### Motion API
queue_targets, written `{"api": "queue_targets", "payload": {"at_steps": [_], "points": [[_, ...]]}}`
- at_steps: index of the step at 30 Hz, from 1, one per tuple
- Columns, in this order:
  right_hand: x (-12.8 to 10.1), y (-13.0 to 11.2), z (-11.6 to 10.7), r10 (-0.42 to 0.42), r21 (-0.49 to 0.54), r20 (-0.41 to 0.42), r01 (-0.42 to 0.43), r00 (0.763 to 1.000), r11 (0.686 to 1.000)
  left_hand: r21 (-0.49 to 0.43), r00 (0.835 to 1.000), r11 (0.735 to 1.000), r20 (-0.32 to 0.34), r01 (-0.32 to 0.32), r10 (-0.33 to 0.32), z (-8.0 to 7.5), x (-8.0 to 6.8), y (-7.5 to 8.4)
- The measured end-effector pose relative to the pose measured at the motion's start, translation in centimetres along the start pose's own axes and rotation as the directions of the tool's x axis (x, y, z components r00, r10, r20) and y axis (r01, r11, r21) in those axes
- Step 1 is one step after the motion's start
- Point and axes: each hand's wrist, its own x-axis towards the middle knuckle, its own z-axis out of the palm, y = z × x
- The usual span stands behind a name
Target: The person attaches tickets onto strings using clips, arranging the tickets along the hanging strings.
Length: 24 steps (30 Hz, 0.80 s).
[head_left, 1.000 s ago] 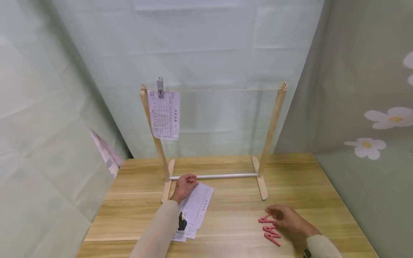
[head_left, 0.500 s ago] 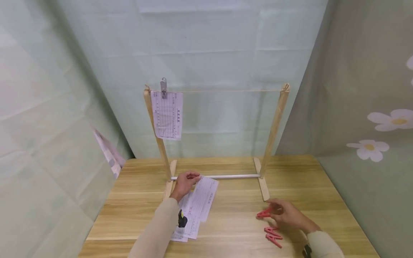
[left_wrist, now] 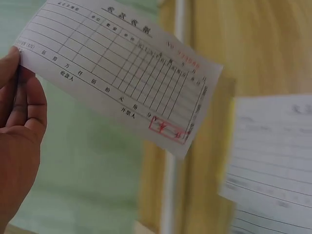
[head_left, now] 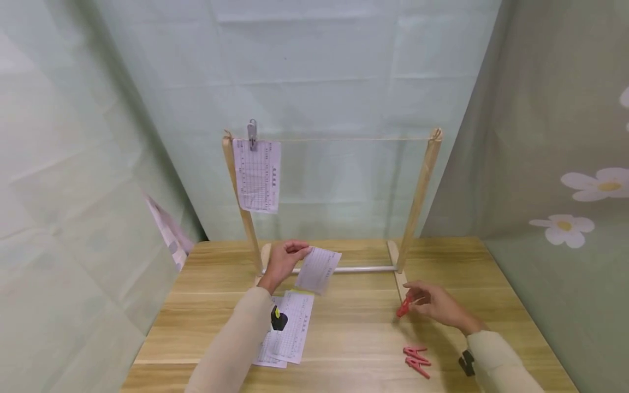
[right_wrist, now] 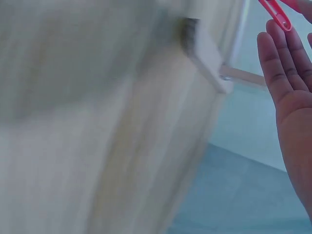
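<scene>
a rack [head_left: 417, 191] stands on the table [head_left: 354, 327], spare pegs [head_left: 416, 361] near. left hand [head_left: 284, 261] pinches a slip [head_left: 318, 269]; right hand [head_left: 432, 303] pinches a peg [head_left: 404, 307].

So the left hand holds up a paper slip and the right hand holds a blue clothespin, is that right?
Not quite: the clothespin in the right hand is red, not blue, as the head view shows. The left hand does hold up a paper slip.
</scene>
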Motion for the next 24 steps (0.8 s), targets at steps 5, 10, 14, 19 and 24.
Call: {"api": "queue_targets", "payload": {"at_steps": [5, 10, 14, 19, 24], "points": [[1.6, -1.3, -1.0, -0.058, -0.022, -0.020, 0.058, 0.998, 0.998, 0.011, 0.999, 0.999, 0.004, -0.035, 0.035, -0.1, 0.1, 3.2], [3.3, -2.9, -2.3, -0.091, 0.002, -0.036, 0.091, 0.995, 0.996, -0.009, 0.999, 0.999, 0.014, -0.048, 0.048, -0.4, 0.0, 6.1], [4.7, -4.3, -3.4, -0.098, -0.031, -0.046, 0.096, 0.994, 0.995, -0.011, 0.997, 0.997, -0.005, -0.071, 0.071, -0.8, -0.2, 8.2], [6.1, -5.9, -4.5, -0.097, -0.068, -0.050, 0.094, 0.994, 0.993, -0.019, 0.989, 0.990, -0.038, -0.140, 0.140, -1.3, -0.2, 10.4], [7.4, -8.0, -5.5, -0.078, -0.073, -0.052, 0.074, 0.996, 0.995, -0.039, 0.978, 0.979, -0.059, -0.202, 0.200, -1.9, -0.1, 12.2]]}}
